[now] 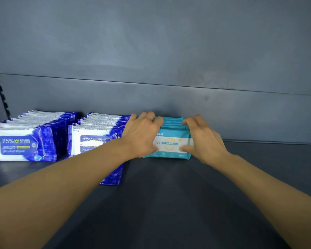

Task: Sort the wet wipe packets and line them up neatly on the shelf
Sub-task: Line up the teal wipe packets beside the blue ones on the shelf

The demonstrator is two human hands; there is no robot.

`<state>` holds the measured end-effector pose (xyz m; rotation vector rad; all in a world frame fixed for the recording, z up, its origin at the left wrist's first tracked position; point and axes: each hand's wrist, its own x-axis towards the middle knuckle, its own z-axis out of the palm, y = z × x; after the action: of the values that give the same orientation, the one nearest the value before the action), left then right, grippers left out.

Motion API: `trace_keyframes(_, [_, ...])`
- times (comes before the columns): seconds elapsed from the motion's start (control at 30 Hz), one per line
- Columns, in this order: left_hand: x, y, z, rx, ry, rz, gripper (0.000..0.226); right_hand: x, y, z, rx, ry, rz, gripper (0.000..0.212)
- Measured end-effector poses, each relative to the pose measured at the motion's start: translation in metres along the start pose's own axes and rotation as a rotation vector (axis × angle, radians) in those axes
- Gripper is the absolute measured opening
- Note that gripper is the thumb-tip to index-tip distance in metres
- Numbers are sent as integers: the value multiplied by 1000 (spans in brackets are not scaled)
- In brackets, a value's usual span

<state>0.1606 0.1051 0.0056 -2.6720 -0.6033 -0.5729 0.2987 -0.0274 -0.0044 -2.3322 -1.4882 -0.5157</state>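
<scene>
Teal packets (pixel 171 139): upright row on shelf (pixel 169 203) against back wall, between both hands | left hand (pixel 142 135): fingers curled over top left end, thumb on front | right hand (pixel 203 139): gripping right end likewise | glossy soft film, rectangular | blue packets (pixel 25 141): two rows just left, one lying flat under forearm.

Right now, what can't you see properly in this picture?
- How many teal packets stand in the bunch: the left hand and right hand cover both ends in the head view.
- The front label of the middle blue row: the left forearm crosses it.
- The far-left blue row: cut off by the picture's left edge.
- Small print on the teal front packet: too tiny.
</scene>
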Motion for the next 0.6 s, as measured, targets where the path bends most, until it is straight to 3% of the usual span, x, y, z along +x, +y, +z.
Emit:
trace_keyframes(0.07, [0, 3, 2, 69, 25, 4, 69, -3, 3, 0, 30, -46, 82, 77])
trace_keyframes(0.13, [-2, 5, 4, 110, 35, 5, 72, -3, 4, 2, 94, -98, 122, 75])
trace_keyframes(0.6, [-8, 2, 7, 82, 23, -65, 72, -3, 8, 8, 144, -88, 98, 72])
